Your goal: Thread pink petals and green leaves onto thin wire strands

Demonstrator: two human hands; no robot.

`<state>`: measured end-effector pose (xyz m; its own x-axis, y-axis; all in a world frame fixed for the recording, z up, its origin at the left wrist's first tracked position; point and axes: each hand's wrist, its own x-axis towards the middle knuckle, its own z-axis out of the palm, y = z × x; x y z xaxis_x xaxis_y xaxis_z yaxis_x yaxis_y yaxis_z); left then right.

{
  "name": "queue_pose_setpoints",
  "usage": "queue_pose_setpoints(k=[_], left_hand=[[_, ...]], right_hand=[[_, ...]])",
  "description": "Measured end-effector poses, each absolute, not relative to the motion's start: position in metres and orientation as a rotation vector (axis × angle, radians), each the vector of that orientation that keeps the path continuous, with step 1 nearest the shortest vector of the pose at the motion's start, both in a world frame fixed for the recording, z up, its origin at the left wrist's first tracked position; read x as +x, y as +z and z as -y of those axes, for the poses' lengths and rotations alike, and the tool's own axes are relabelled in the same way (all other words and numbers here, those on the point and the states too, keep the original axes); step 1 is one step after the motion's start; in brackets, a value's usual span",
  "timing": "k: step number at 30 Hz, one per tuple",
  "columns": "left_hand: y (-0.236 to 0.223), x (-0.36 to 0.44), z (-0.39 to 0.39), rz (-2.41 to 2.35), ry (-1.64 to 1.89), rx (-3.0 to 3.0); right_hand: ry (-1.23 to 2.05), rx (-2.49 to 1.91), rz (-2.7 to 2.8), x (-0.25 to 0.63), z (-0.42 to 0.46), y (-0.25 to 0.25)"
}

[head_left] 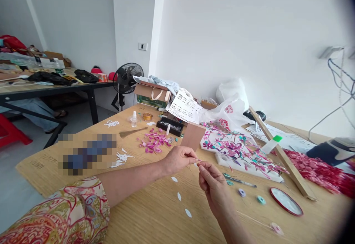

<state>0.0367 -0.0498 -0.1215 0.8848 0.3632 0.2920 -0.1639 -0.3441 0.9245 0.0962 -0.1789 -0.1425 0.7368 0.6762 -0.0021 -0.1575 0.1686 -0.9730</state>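
Note:
Over the middle of the wooden table point(144, 203), my left hand point(180, 159) is closed in a pinch, its fingertips almost meeting those of my right hand point(212, 179). The right thumb and forefinger are also pinched together. Between the fingertips show a bit of pink and a small pale piece, too small to name. Below the hands lie three white leaf-shaped pieces point(179, 196) in a slanting row. A loose pile of magenta petals point(154, 140) is beyond my left hand. Stems with purple and teal flowers point(235, 147) lie on white sheeting beyond my right hand.
At right are thread spools point(261, 200), a pen point(240, 180), a red-rimmed oval dish point(287, 201), a wooden bar point(283, 155) and red-pink material point(310, 170). A small bottle point(134, 119) and black tray point(169, 125) stand farther back. A fan point(129, 77) stands behind.

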Motion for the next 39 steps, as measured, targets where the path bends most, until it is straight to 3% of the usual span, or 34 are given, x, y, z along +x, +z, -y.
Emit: queue_pose_setpoints(k=[28, 39], left_hand=[[-0.131, 0.036, 0.048, 0.125, 0.882, 2.39], [-0.134, 0.036, 0.047, 0.098, 0.845, 2.453]], right_hand=[[0.644, -1.324, 0.429, 0.103, 0.18, -0.139], [0.633, -1.319, 0.443, 0.104, 0.179, -0.138]])
